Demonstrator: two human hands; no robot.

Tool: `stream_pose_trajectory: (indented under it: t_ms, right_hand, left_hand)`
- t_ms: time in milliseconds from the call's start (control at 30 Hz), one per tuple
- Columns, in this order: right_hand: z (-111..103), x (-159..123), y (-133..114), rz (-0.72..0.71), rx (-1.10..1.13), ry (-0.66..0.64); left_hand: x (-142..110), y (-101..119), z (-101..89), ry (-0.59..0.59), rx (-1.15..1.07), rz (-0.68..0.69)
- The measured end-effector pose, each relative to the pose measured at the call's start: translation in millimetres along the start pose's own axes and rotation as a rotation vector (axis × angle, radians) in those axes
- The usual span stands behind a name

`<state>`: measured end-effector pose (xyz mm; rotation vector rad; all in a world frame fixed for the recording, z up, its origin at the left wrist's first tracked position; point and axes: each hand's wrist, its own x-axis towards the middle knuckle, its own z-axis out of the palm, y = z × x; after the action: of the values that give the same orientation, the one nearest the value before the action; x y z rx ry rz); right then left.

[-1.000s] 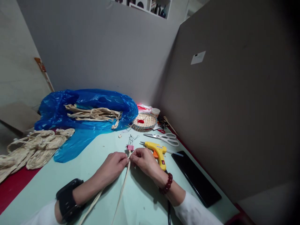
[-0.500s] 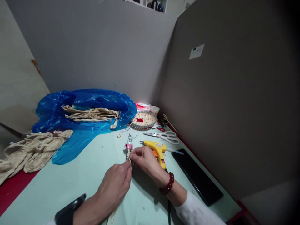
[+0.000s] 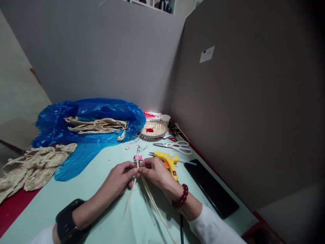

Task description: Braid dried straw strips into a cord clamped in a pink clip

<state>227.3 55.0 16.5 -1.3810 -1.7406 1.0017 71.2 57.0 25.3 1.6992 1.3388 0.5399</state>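
Your L hand (image 3: 124,174) & R hand (image 3: 153,169), fingers nearly closed, pinch thin, flat straw-coloured strands (image 3: 152,200) just below the pink clip (image 3: 138,158) w/ wire handles, mid-table. Rigid yellow glue gun (image 3: 166,159) beside R hand; crinkly blue plastic bag (image 3: 88,108) under the dry fibre bundle (image 3: 99,125).

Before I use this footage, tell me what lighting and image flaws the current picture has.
Head view: dim overall, darkest at the right edge; soft shadows on the table beside the hands; bright glints on the blue bag; strands' lower left ends blurred; the wide lens seems to lean the partitions outward.
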Motion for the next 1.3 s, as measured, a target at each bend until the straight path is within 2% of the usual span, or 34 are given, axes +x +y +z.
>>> stream_pose_trajectory:
  t_ms: [133, 300, 467, 667, 767, 967, 1167, 1233, 1300]
  right_hand:
    - [-0.9, -0.4, -0.8, -0.006, -0.035, -0.021]
    - [-2.9, -2.4, -4.1, -0.023, -0.12, -0.022]
    - [-4.5, -9.1, -10.3, -0.038, -0.241, -0.03]
    - [-2.7, -21.3, -20.0, -0.026, -0.514, 0.059]
    - [-4.2, -25.3, -22.2, -0.042, -0.631, 0.073]
    - [-2.8, -35.6, -27.2, -0.117, -0.75, 0.052]
    - [17.0, -45.3, -24.8, -0.374, -0.92, -0.071]
    - [17.8, -44.8, -23.9, -0.384, -0.948, -0.107]
    - [11.6, -41.8, -25.1, -0.331, -0.886, -0.108]
  left_hand:
    - [7.2, -4.8, 5.9, -0.151, -0.265, -0.087]
    - [3.8, -3.4, 5.0, -0.181, -0.441, -0.102]
    - [7.2, -5.8, 8.1, -0.114, -0.443, -0.124]
    - [10.2, -9.9, 15.3, 0.007, -0.353, -0.1]
    - [10.3, -10.0, 14.9, 0.029, -0.332, -0.09]
    - [7.7, -8.0, 10.7, -0.049, -0.4, -0.103]
    - [-0.3, -7.1, 3.5, -0.18, -0.58, -0.105]
    - [-1.4, -8.1, 1.9, -0.194, -0.614, -0.104]
    - [-1.6, -9.6, 0.7, -0.208, -0.633, -0.106]
